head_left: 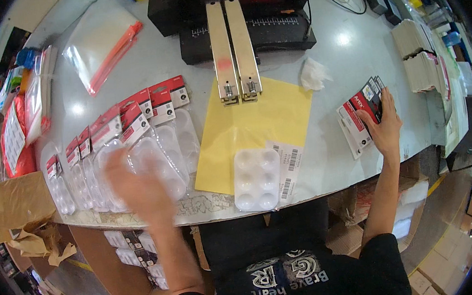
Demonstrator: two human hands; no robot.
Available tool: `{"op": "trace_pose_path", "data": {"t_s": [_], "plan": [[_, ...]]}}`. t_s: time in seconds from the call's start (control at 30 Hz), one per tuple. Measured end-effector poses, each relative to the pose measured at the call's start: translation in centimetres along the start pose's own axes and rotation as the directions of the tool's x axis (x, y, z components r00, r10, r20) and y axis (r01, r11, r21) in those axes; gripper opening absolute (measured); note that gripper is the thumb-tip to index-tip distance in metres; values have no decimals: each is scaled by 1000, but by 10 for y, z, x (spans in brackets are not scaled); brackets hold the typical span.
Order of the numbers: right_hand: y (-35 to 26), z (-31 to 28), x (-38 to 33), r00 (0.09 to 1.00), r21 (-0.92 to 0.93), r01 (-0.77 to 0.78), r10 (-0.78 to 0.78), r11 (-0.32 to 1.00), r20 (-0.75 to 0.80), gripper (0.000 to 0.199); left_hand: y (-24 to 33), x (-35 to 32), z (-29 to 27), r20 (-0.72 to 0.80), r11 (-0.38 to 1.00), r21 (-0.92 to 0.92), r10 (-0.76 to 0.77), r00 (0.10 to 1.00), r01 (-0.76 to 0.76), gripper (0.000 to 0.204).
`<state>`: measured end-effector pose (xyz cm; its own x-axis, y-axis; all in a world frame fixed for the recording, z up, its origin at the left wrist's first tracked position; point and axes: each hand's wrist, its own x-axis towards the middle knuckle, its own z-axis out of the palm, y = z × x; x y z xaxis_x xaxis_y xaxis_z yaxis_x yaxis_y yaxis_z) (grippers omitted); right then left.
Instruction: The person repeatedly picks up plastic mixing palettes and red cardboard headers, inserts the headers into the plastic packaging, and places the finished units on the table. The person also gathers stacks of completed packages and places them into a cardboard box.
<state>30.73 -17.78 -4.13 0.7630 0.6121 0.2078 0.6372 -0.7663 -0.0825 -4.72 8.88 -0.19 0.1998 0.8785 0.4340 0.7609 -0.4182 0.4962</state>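
My left hand [138,184] is smeared by motion above a row of bagged white palettes with round wells [159,168]. Whether its fingers hold anything cannot be made out. The palettes overlap along the table's left side, topped with red and white header cards [134,124]. On the right, my right hand [385,129] grips a small stack of red, black and white header cards [356,109] at the tabletop. One loose white palette [257,179] lies between my hands at the near edge, on a yellow sheet [215,135]. Beside it is a barcode label sheet [291,165].
A black machine [288,39] with two metal rails [233,46] stands at the far middle. Clear bags with a red edge [100,44] lie far left. A crumpled white tissue [314,74] sits right of the rails. Card stacks [422,58] line the right; an open carton [109,265] stands below left.
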Motion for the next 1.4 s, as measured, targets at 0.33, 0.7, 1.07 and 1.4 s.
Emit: {"op": "trace_pose_path", "data": {"t_s": [0.33,0.7,1.07,1.4], "plan": [[-27,-4,-16,999,152,20,-15,988,-29,87,42,-78,61,601,837,-417,-38,798,354,19],[-86,-29,-39,977,-141,165,-181,976,-109,70,58,-64,30,820,311,-540,-16,572,782,18],[-164,-69,-20,734,837,-200,-488,509,472,36,66,-64,1,778,475,-573,60,625,668,17],[-166,-64,-9,610,856,79,-704,511,363,34,62,-68,1,770,581,-537,41,637,611,14]]}}
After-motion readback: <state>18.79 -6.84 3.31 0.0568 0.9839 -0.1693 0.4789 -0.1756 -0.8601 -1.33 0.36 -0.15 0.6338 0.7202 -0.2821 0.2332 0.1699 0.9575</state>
